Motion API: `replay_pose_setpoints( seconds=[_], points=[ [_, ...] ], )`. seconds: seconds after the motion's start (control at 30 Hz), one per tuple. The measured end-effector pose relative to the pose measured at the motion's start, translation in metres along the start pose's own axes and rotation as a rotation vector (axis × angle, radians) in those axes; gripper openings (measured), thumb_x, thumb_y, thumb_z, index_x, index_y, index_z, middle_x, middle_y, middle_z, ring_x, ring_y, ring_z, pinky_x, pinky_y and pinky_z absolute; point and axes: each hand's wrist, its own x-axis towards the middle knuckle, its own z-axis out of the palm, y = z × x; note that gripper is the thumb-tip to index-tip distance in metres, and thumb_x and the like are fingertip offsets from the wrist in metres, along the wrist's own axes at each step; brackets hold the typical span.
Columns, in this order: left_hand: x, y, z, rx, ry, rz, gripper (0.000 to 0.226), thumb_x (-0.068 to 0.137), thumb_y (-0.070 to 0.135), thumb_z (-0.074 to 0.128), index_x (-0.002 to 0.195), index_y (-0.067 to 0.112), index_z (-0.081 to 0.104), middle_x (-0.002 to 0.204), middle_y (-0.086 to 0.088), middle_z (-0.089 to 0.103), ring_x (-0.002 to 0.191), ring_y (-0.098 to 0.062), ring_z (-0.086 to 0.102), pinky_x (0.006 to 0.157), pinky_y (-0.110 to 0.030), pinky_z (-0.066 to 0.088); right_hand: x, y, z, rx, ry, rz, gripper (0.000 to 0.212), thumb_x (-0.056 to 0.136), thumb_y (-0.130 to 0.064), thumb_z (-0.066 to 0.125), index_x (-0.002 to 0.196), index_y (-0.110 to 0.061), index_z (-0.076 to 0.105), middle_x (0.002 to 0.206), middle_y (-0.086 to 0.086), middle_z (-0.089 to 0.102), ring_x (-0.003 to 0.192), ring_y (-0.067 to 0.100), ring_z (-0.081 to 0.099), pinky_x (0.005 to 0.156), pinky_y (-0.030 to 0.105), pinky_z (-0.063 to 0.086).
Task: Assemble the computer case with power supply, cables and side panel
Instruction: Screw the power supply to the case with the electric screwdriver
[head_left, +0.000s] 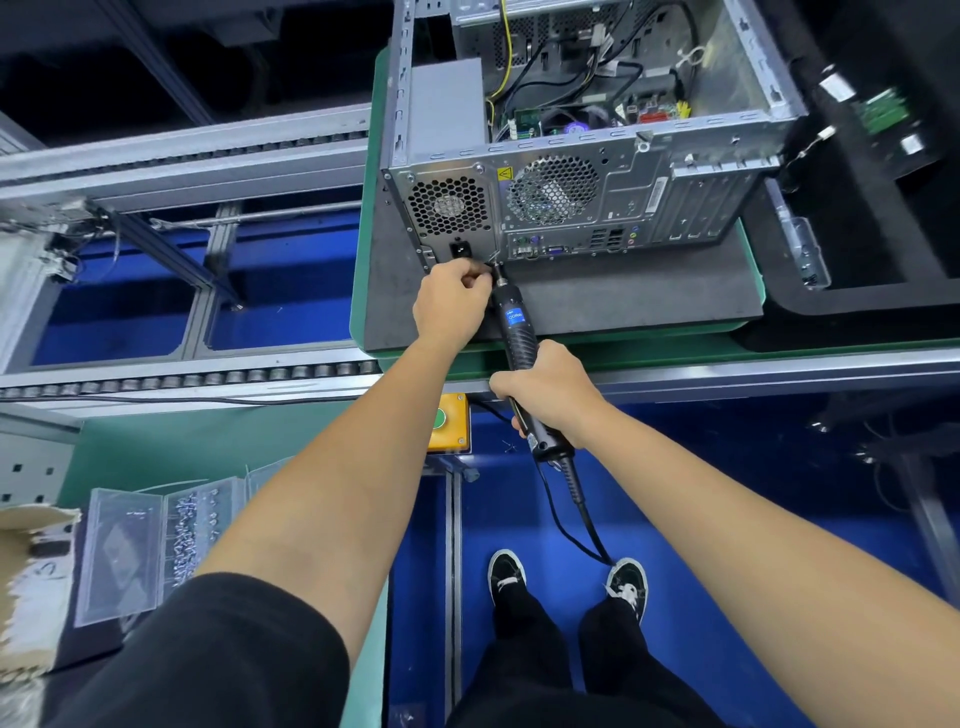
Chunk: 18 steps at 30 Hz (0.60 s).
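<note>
Case (597, 171), side panel off, lies on a dark mat (623, 306) at upper centre, rear face toward the viewer, power supply (449, 205) in its left corner. Going left to right: clear screw trays (156, 535) sit at lower left, within reach. Left hand (451, 306), at centre, pinches something small at the driver tip, likely steadying a screw below the supply's power socket. Just right of it, right hand (545, 392) grasps the electric screwdriver (519, 343) tight, angled up toward that corner. Its cord (582, 514) trails down to the floor. A yellow button box (449, 423) sits under the hands. Loose cables (597, 78) fill the open case. Nothing visibly blocks the tip.
</note>
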Motion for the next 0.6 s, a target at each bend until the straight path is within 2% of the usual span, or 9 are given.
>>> replay_pose_setpoints(
  seconds=[0.17, 0.3, 0.6],
  points=[
    [0.0018, -0.0013, -0.0020, -0.005, -0.029, 0.010, 0.018, 0.089, 0.028, 0.058, 0.101, 0.025, 0.072, 0.088, 0.005, 0.068, 0.092, -0.021, 0.061, 0.074, -0.029, 0.045, 0.0002, -0.0025, 0.0004, -0.012, 0.004, 0.009, 0.027, 0.077, -0.011, 0.067, 0.091, -0.011, 0.045, 0.073, 0.009, 0.057, 0.044, 0.019, 0.057, 0.054, 0.035, 0.054],
    [0.0027, -0.0020, -0.0029, -0.003, -0.038, 0.025, 0.017, 0.089, 0.028, 0.059, 0.100, 0.024, 0.072, 0.082, 0.008, 0.063, 0.089, -0.019, 0.060, 0.072, -0.028, 0.043, -0.0004, -0.0045, -0.0001, -0.030, 0.007, 0.008, 0.025, 0.077, -0.011, 0.067, 0.088, -0.011, 0.045, 0.072, 0.007, 0.057, 0.040, 0.016, 0.056, 0.051, 0.032, 0.053],
    [0.0028, -0.0022, -0.0005, -0.015, -0.027, 0.016, 0.018, 0.090, 0.029, 0.058, 0.102, 0.025, 0.072, 0.084, 0.009, 0.063, 0.086, -0.016, 0.057, 0.071, -0.027, 0.041, -0.0009, -0.0087, -0.0014, -0.009, -0.013, 0.021, 0.023, 0.077, -0.012, 0.067, 0.091, -0.010, 0.048, 0.073, 0.009, 0.058, 0.045, 0.019, 0.058, 0.055, 0.035, 0.056]
  ],
)
